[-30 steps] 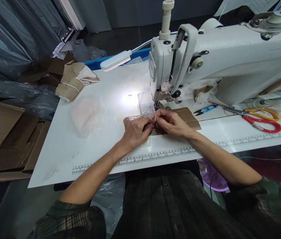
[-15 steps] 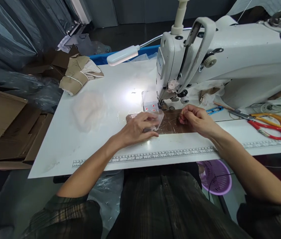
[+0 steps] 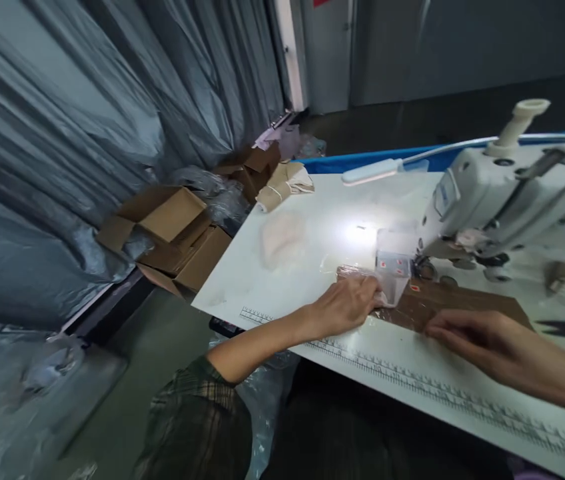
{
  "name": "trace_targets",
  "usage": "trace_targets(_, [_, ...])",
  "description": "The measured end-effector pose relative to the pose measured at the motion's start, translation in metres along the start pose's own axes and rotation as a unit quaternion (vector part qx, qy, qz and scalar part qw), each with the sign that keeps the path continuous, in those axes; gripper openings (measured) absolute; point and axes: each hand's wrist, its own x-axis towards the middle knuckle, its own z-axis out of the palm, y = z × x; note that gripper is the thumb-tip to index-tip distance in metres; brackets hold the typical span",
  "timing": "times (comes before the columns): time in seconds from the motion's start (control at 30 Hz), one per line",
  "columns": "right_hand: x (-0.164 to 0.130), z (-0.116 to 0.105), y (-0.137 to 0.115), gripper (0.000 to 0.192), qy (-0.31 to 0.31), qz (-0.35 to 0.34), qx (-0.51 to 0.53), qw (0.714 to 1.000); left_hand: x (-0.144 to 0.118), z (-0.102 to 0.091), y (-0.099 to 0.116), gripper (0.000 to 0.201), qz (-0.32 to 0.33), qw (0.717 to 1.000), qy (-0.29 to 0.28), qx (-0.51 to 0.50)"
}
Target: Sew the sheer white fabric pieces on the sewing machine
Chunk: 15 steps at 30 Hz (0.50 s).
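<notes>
Left hand (image 3: 350,303) lies on the white sewing table (image 3: 282,280), fingers curled narrow and pinching the near edge of a small clear plastic bag (image 3: 391,283) with red marks. The bag rests on the left end of a brown card sheet (image 3: 455,307), just at seven o'clock from the needle area of the sewing machine (image 3: 502,200).

Right hand (image 3: 482,343) rests flat on the near edge of the same brown sheet, at four o'clock from the bag — fingers extended and close together, holding nothing that can be seen; the view is blurred there.

A lamp (image 3: 370,171) lights the table at twelve o'clock from the left hand. A pale, filmy patch (image 3: 282,240) lies at ten o'clock, a tied bundle of brown paper (image 3: 282,187) beyond it at the table's far corner, and open cardboard boxes (image 3: 172,233) sit on the floor off the table's left edge.

Risk, as judged: the bag is slick and held by a fingertip pinch only, so it may slide off the sheet. Fingers near the needle area are exposed should the machine run.
</notes>
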Motion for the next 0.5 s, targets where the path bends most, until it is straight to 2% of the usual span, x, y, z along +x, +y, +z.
trace_targets(0.13, [0.009, 0.022, -0.037, 0.026, 0.049, -0.098, 0.049, 0.993, -0.001, -0.007, 0.0, 0.008, 0.027, 1.0, 0.007, 0.003])
trace_targets(0.23, [0.017, 0.029, -0.043, 0.029, 0.046, -0.097, 0.065, 0.992, -0.007, -0.011, -0.004, 0.011, 0.038, 0.996, 0.042, 0.069])
trace_targets(0.3, [0.02, 0.023, -0.03, 0.027, 0.089, -0.057, 0.035, 0.994, -0.014, -0.014, -0.009, 0.018, 0.041, 0.989, 0.082, 0.119])
trace_targets(0.4, [0.013, 0.004, -0.001, 0.023, 0.232, 0.075, 0.006, 0.97, -0.028, -0.017, -0.01, 0.025, 0.053, 0.978, 0.129, 0.155])
trace_targets(0.43, [0.009, -0.002, 0.007, 0.024, 0.256, 0.112, 0.015, 0.96, -0.032, -0.016, -0.007, 0.025, 0.066, 0.976, 0.138, 0.154])
trace_targets(0.5, [0.0, -0.008, 0.016, 0.028, 0.259, 0.138, 0.042, 0.955, -0.037, -0.01, 0.002, 0.021, 0.111, 0.971, 0.147, 0.151])
